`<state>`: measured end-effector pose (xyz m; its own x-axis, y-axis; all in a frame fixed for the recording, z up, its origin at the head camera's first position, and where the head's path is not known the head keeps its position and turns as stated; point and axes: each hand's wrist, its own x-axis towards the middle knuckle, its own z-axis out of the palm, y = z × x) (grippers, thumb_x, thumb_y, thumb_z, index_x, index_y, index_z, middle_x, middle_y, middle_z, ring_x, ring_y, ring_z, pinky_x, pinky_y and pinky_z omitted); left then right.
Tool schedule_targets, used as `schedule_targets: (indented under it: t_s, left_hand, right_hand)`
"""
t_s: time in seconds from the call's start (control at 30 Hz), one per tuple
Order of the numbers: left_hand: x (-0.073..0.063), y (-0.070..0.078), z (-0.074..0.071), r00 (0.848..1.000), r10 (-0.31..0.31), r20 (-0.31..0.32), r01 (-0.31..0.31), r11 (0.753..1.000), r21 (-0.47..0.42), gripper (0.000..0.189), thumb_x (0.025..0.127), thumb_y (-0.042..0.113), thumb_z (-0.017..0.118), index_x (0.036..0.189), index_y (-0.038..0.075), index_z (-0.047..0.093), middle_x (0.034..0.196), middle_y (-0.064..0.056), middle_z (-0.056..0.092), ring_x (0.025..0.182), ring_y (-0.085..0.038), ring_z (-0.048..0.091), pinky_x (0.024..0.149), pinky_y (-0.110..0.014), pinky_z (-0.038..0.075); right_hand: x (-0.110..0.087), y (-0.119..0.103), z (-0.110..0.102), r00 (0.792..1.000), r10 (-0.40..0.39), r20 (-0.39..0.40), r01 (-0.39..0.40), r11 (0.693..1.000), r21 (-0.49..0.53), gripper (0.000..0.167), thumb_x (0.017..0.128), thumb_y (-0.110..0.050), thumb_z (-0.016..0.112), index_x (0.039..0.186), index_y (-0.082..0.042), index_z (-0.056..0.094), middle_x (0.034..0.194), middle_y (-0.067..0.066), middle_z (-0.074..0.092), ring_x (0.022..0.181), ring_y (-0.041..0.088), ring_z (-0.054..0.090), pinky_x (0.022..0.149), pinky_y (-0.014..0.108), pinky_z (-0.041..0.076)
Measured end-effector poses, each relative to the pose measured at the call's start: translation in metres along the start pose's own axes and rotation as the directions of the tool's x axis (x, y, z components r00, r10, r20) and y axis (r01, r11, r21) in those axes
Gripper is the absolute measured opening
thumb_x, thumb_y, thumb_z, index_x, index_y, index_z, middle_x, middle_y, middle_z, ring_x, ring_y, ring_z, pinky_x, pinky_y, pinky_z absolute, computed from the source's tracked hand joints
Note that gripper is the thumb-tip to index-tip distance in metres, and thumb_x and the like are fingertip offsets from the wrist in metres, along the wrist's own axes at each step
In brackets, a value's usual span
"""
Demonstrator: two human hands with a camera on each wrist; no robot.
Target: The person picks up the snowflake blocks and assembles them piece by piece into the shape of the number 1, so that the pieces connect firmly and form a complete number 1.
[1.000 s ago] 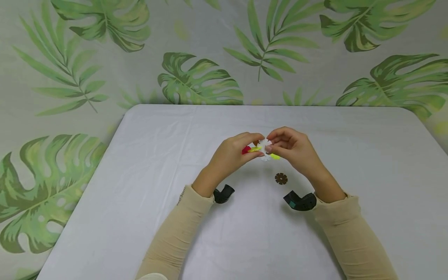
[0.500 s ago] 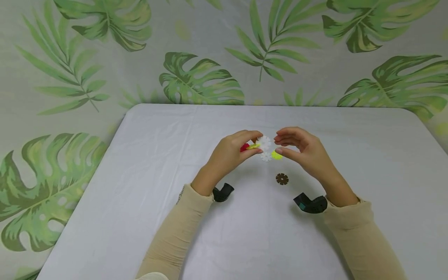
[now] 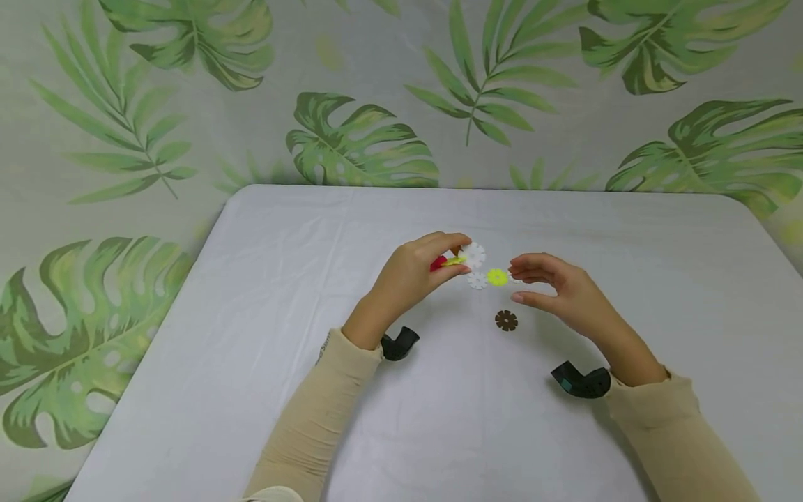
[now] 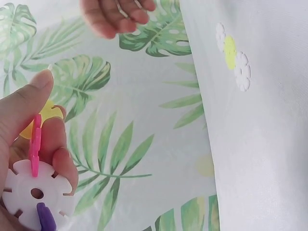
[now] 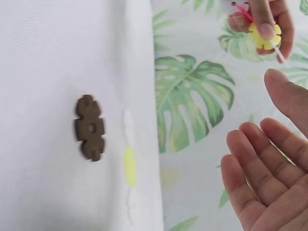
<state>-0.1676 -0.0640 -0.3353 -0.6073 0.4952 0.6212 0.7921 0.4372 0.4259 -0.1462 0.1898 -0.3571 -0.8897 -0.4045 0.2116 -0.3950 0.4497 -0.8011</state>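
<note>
White, creased sheeting covers the worktop (image 3: 439, 432), whose near edge falls outside my head feed. Closest to me are two beige sleeves (image 3: 314, 411), each with a black wrist-camera mount (image 3: 400, 345) at the cuff. Beyond them a dark brown, flower-notched disc (image 3: 501, 323) lies flat, well in from the side edges. Past it, a bright yellow notched disc (image 3: 498, 277) lies between a flat white notched disc (image 3: 477, 281) and a second white one, roughly parallel to the far edge; I'd guess they're laid singly so each rim can be reached. My right hand (image 3: 558, 282) half hides that second one, its thumb well apart from loosely bent fingers, nothing between them. Slightly farther out, my left hand (image 3: 417, 272) pinches a linked plastic cluster between thumb and fingers: a raised white disc (image 3: 477, 252), a pale yellow disc (image 4: 50, 113), an edge-on pink disc (image 4: 35, 147) and a slotted white disc (image 4: 50, 190) bearing a purple piece (image 4: 46, 217). That grip, I judge, leaves notches exposed toward the right hand. Behind the far edge hangs a leaf-printed backdrop (image 3: 364, 139).
</note>
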Motion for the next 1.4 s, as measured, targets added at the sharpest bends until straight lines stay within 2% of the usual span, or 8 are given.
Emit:
schedule_targets:
  t_s: [0.23,0.53,0.77,0.97,1.07,1.17,1.3,1.4]
  left_hand:
    - [0.000,-0.001,-0.001,1.000,-0.007,0.010,0.007,1.000,0.002,0.037,0.077,0.018,0.072,0.109,0.004,0.062,0.098,-0.002,0.063,0.083,-0.008,0.056,0.075,-0.012,0.041]
    - [0.000,-0.001,-0.002,1.000,-0.006,-0.002,0.006,1.000,-0.001,0.037,0.076,0.017,0.072,0.109,0.004,0.062,0.097,-0.002,0.064,0.082,-0.009,0.056,0.072,-0.011,0.041]
    - [0.000,0.000,-0.003,1.000,-0.013,0.001,0.013,1.000,0.006,0.037,0.077,0.017,0.072,0.109,0.004,0.062,0.097,-0.002,0.064,0.083,-0.008,0.056,0.073,-0.011,0.041]
    - [0.000,-0.001,-0.003,1.000,-0.006,-0.008,0.006,1.000,0.005,0.037,0.076,0.017,0.073,0.109,0.004,0.062,0.098,-0.002,0.064,0.083,-0.008,0.056,0.073,-0.011,0.041]
    - [0.000,-0.001,-0.004,1.000,-0.002,-0.012,0.002,1.000,0.003,0.037,0.076,0.017,0.072,0.109,0.004,0.063,0.097,-0.002,0.064,0.082,-0.007,0.056,0.073,-0.011,0.041]
    - [-0.001,-0.001,-0.004,1.000,0.000,-0.014,0.000,1.000,0.002,0.037,0.076,0.017,0.072,0.109,0.004,0.063,0.097,-0.002,0.064,0.082,-0.007,0.056,0.072,-0.012,0.041]
    - [0.000,-0.001,-0.004,1.000,0.002,-0.015,-0.002,1.000,0.003,0.036,0.077,0.018,0.072,0.109,0.004,0.063,0.096,-0.002,0.064,0.082,-0.008,0.056,0.073,-0.012,0.041]
    - [0.000,-0.001,-0.004,1.000,0.004,-0.016,-0.004,1.000,0.003,0.036,0.077,0.018,0.072,0.109,0.004,0.063,0.095,-0.002,0.064,0.082,-0.008,0.056,0.072,-0.012,0.041]
  right_hand:
    - [-0.008,0.020,0.007,0.996,0.024,0.081,-0.024,1.000,0.000,0.047,0.079,-0.014,0.070,0.120,-0.001,0.051,0.112,0.013,0.057,0.101,0.020,0.053,0.086,0.024,0.042]
    - [-0.009,0.037,0.015,0.977,0.104,0.186,-0.101,0.995,-0.023,0.047,0.077,-0.020,0.072,0.116,-0.002,0.054,0.111,0.009,0.058,0.101,0.022,0.053,0.087,0.034,0.042]
    - [-0.011,0.047,0.021,0.978,0.054,0.202,-0.033,0.994,-0.104,0.039,0.076,-0.017,0.073,0.111,-0.005,0.060,0.109,0.005,0.058,0.100,0.020,0.052,0.086,0.026,0.041]
    - [-0.011,0.049,0.024,0.977,0.017,0.212,0.014,0.990,-0.141,0.031,0.075,-0.012,0.073,0.104,-0.007,0.064,0.109,0.003,0.054,0.103,0.020,0.048,0.089,0.020,0.035]
    - [-0.011,0.047,0.025,0.975,0.033,0.218,-0.011,0.995,-0.101,0.029,0.074,-0.009,0.074,0.100,-0.008,0.061,0.103,0.003,0.055,0.100,0.019,0.049,0.088,0.018,0.037]
    - [-0.011,0.045,0.025,0.969,0.074,0.234,-0.060,0.996,-0.065,0.028,0.075,-0.008,0.073,0.098,-0.010,0.057,0.095,-0.001,0.058,0.090,0.017,0.052,0.079,0.019,0.042]
    - [-0.011,0.040,0.023,0.963,0.099,0.251,-0.083,0.994,-0.074,0.022,0.080,-0.009,0.068,0.098,-0.012,0.057,0.089,-0.004,0.062,0.081,0.015,0.055,0.070,0.023,0.045]
    - [-0.010,0.036,0.021,0.966,0.095,0.238,-0.078,0.994,-0.083,0.018,0.082,-0.010,0.066,0.098,-0.013,0.060,0.090,-0.004,0.062,0.083,0.013,0.056,0.071,0.025,0.046]
